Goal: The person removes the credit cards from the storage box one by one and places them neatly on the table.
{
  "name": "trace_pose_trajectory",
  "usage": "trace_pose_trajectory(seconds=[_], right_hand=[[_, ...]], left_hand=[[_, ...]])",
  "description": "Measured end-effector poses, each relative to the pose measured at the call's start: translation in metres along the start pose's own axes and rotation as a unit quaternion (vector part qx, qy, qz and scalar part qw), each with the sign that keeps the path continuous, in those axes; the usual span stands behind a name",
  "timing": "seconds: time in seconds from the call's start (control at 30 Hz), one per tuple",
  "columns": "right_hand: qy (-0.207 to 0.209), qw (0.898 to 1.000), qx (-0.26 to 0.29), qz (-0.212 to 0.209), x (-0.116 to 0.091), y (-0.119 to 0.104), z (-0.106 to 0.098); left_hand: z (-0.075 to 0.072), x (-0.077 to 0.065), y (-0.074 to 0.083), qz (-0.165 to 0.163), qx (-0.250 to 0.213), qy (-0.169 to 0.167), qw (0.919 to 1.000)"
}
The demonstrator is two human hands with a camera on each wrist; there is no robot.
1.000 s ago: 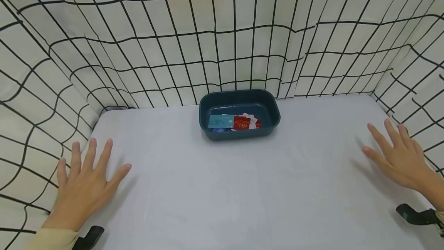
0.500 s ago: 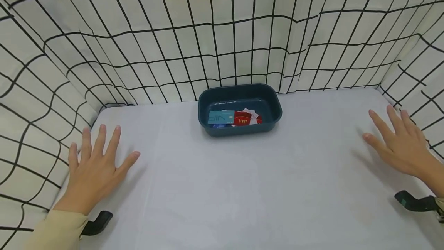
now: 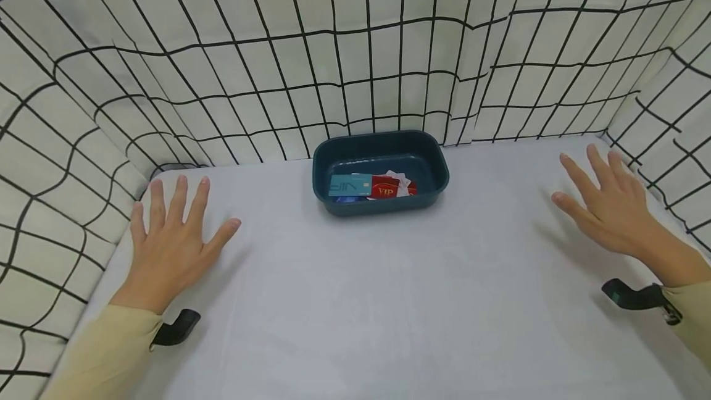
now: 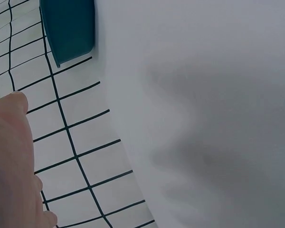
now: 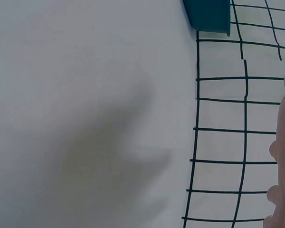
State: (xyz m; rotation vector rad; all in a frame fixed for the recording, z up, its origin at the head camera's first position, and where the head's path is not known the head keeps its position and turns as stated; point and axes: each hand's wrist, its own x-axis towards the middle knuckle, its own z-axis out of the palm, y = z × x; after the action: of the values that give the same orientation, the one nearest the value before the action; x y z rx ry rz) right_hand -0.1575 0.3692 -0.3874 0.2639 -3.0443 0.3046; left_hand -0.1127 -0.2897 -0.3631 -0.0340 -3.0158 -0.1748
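Observation:
My left hand [image 3: 172,245] is spread over the left side of the white table, palm down, holding nothing. Over the right side my right hand [image 3: 611,215] has its fingers extended and apart, also holding nothing. Between them, at the table's back edge, stands a dark teal plastic tub [image 3: 383,205]. Inside it lie a light blue card [image 3: 350,185], a red card marked VIP [image 3: 384,187], some crumpled white paper [image 3: 402,182] and something dark blue [image 3: 349,199]. Both wrist views show a hand's edge, its shadow and the tub's end.
White walls with a black grid [image 3: 355,54] enclose the table [image 3: 389,301] at the back and both sides. A black curved mount [image 3: 176,328] sits at the left wrist, and another black mount [image 3: 633,295] at the right wrist.
Both hands have moved forward over the table, the left also rightward and the right slightly inward, showing more sleeve. The tub and its cards stay at the back edge; the head view has tilted slightly.

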Motion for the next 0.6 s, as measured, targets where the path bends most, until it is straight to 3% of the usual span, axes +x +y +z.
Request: trace_pose_trajectory(seconds=[0.33, 0.6], right_hand=[[-0.002, 1.000, 0.014, -0.012, 0.023, -0.015, -0.002], [-0.027, 0.999, 0.029, -0.005, 0.042, -0.024, 0.006]], left_hand=[[-0.003, 0.021, 0.010, 0.005, 0.005, -0.008, 0.9999], [0.003, 0.035, 0.021, 0.002, -0.011, -0.015, 0.9998]])
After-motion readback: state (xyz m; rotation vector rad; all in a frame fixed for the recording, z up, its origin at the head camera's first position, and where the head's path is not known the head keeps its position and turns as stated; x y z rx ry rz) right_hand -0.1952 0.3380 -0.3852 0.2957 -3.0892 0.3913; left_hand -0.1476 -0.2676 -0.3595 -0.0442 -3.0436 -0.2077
